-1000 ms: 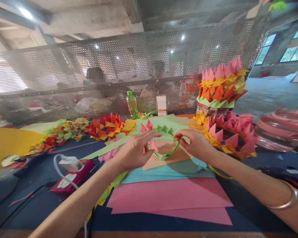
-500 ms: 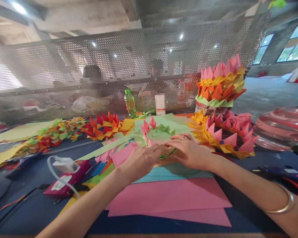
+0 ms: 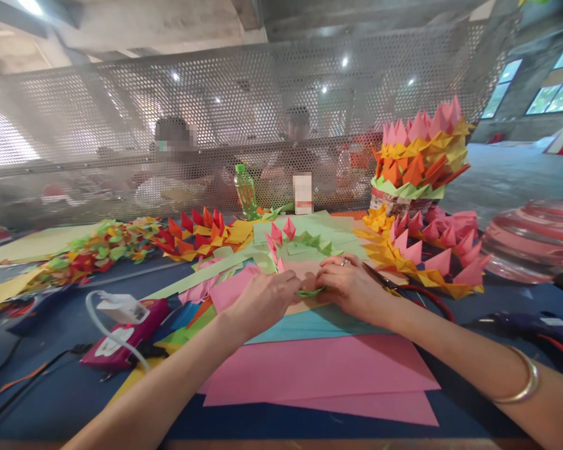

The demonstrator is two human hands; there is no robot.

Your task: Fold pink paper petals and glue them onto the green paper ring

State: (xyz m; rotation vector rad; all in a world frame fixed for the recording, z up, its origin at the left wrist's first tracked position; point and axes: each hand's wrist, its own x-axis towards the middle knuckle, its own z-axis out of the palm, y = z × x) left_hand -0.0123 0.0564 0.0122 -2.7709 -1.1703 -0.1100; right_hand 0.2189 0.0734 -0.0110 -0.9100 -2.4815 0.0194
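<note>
A ring of folded green paper points lies on the stacked sheets in front of me, with several pink paper petals standing along its left side. My left hand is closed on the near left part of the ring, fingers bent together. At the near right part, my right hand curls its fingers around the same ring. Both hands hide much of its near edge. Under them are light blue sheets and larger pink sheets.
Scissors lie beside my right wrist. A glue gun is farther right, near a clear container. A tiered paper flower piece stands behind. At left are a purple power strip and scattered paper pieces. A bottle stands by the mesh screen.
My right hand has shifted slightly right, and the gap between my hands is wider. The scissors beside my right wrist show more now. The camera view has shifted slightly.
</note>
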